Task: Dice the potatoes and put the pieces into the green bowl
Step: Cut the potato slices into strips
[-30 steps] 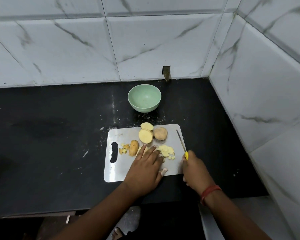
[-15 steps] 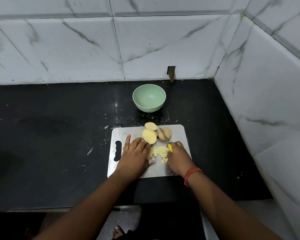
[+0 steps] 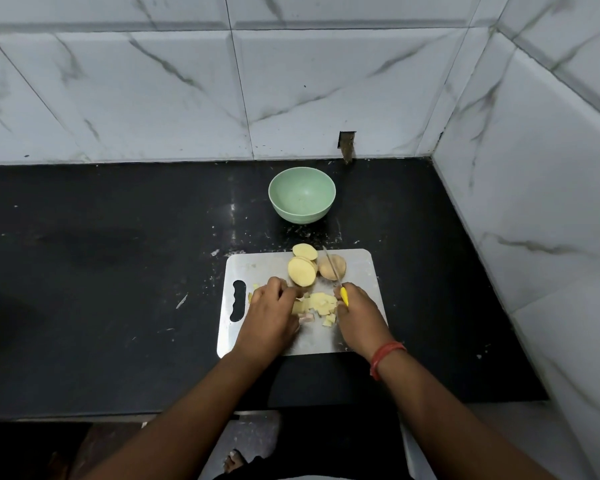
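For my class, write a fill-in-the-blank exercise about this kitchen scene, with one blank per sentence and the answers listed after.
1. The green bowl holds ____ potato pieces so far.
2. The knife with the yellow handle is held by the ____ hand.
3. The diced potato pieces lie on the cutting board between the two ____.
4. The left hand rests on the ____.

Answers: no; right; hands; cutting board

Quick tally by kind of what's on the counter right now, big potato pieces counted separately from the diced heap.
Bowl: 1, empty
Cutting board: 1
Knife: 1, in the right hand
Large potato pieces: 3 visible
Diced heap: 1, between both hands; cubes too small to count
Total: 7
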Motion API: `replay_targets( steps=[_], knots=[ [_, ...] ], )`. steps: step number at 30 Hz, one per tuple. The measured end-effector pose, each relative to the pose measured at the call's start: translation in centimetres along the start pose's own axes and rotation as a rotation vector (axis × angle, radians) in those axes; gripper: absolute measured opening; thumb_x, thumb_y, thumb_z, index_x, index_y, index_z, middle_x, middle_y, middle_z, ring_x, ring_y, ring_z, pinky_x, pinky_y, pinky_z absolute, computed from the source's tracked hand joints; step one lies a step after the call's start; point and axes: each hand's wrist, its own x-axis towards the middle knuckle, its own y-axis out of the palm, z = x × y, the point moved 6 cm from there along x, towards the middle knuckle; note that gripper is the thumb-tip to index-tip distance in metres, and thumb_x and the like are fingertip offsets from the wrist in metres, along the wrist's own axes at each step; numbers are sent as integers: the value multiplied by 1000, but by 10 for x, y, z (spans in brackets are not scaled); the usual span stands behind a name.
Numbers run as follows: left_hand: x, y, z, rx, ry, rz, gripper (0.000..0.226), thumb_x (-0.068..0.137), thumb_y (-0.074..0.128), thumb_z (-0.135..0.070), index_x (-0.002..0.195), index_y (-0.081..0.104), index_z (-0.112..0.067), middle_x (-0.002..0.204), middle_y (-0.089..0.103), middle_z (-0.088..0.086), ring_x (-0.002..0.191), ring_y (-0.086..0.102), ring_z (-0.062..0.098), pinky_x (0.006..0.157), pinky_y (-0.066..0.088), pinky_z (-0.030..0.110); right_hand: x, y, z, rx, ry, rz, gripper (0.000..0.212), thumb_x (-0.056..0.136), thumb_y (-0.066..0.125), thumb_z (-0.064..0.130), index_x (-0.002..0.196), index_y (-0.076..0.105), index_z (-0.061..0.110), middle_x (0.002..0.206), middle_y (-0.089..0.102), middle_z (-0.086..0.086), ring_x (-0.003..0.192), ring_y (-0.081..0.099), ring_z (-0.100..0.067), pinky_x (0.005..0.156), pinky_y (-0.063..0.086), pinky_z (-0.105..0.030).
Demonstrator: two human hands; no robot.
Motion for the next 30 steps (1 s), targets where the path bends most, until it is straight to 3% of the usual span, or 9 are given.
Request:
replay_targets(
  steps=[3,7,12,16,19,21,24,28,30],
  knots=[
    [0,-9,2,-135,-78,13,33,81,75,-7,111,63,-14,105,43,-6,89,55,16,73,40,24,-3,9,7,137,6,86,19,98,40,14,108,54,22,101,63,1,90,60,-19,82,50,-33],
    [3,-23,9,-258,-188,-57,27,86,73,-8,109,63,-18,105,45,-10,87,48,-2,69,40,23,-2,5,-1,128,64,-45,21,97,40,12,111,54,17,109,58,-4,98,60,-23,88,51,-37],
    [10,-32,7,-397,-281,-156,21,88,78,-18,102,62,-19,98,47,-12,80,52,0,65,39,12,-8,27,-2,188,142,112,13,94,40,16,102,49,22,107,62,-7,97,65,-25,88,54,-45],
    [12,-37,-5,-461,-327,-207,20,89,77,-20,102,62,-18,96,49,-11,75,50,-3,63,36,7,-8,26,-7,277,194,24,15,89,38,16,93,46,28,104,60,-8,96,63,-28,86,55,-49],
    [15,-39,-8,-478,-362,-229,19,90,76,-21,101,61,-18,98,52,-9,78,50,-4,65,37,7,-12,31,-4,408,237,95,13,92,40,9,97,47,18,101,58,-8,90,63,-24,85,56,-44],
    [18,-36,-10,-536,-382,-247,20,89,77,-21,99,60,-21,98,53,-8,80,50,-1,67,38,10,-15,30,2,580,275,111,12,92,40,4,96,46,14,95,58,-10,81,63,-24,77,56,-40],
    [22,-26,-12,-653,-461,-279,24,90,77,-22,94,54,-30,100,55,-4,80,49,4,71,41,16,-13,8,-2,812,366,-75,15,93,35,-3,98,44,8,92,53,-14,69,56,-25,63,50,-38],
    [27,-3,-36,-717,-507,-213,25,90,76,-24,92,52,-30,100,53,-1,87,53,12,79,46,26,-14,-13,-7,1125,466,-67,13,99,37,1,107,45,7,100,60,-21,79,68,-33,70,59,-44],
    [30,8,-47,-683,-472,-124,20,91,76,-25,97,57,-22,103,53,-3,92,55,12,82,47,27,-14,-18,-14,1136,478,-80,13,99,39,1,109,46,6,106,63,-23,87,70,-35,72,60,-44]
  ],
)
